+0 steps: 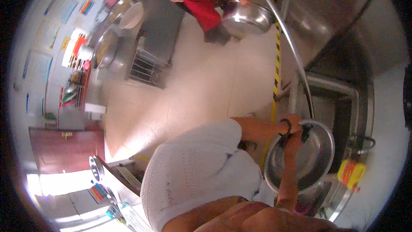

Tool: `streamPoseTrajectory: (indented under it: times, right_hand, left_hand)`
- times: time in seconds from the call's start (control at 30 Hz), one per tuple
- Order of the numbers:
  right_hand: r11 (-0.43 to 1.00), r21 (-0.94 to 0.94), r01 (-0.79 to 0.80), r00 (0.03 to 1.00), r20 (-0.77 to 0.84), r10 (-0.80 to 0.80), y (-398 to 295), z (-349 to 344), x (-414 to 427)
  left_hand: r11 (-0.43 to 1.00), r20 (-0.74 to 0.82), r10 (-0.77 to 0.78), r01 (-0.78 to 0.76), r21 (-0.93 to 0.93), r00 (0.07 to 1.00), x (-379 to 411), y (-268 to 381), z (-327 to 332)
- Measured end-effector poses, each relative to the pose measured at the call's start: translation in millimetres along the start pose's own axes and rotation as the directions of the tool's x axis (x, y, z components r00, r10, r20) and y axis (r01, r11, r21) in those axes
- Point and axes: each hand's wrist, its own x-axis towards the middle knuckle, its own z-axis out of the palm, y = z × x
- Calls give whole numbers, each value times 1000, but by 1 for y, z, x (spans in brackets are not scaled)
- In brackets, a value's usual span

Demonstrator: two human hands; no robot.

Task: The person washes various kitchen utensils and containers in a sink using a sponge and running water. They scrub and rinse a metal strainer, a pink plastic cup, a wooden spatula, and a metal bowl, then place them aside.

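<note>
My left hand (292, 123), with a black band at its wrist, is at the upper rim of a large stainless steel basin (329, 154). Crossing over the basin from below, my right hand (293, 140) meets the left one. A small dark thing (307, 132) shows beside the fingers; blur hides what it is and whether either hand grips it. The basin's visible inside is bare metal. Just above the hands ends a long, shiny metal bar or edge (294, 46).
A person in a red apron (202, 8) carries a large metal basin (251, 19) on the tiled floor (206, 80). A yellow container (351, 173) stands at right. Bowls (104, 50) of food line the left counter. Yellow-black tape (276, 71) marks the floor.
</note>
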Motion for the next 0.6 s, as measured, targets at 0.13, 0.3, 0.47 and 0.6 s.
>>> streamPoseTrajectory:
  times: [0.13, 0.3, 0.47, 0.6]
  right_hand:
    - [923, -303, -236, 962, 63, 266, 19, -41, 42]
    - [716, -468, -518, 600, 397, 694, 50, -140, -9]
    - [814, -446, -371, 726, 408, 554, 33, -127, -106]
    - [818, -210, -536, 615, 566, 549, -38, -172, -106]
  left_hand:
    - [998, 204, 53, -49, -26, 978, -4, -10, -24]
    - [987, 298, -125, 149, -58, 946, -47, 51, -71]
    - [999, -453, 39, -36, 14, 890, -36, -37, 7]
    - [995, -396, -6, -34, -93, 918, -42, 7, -15]
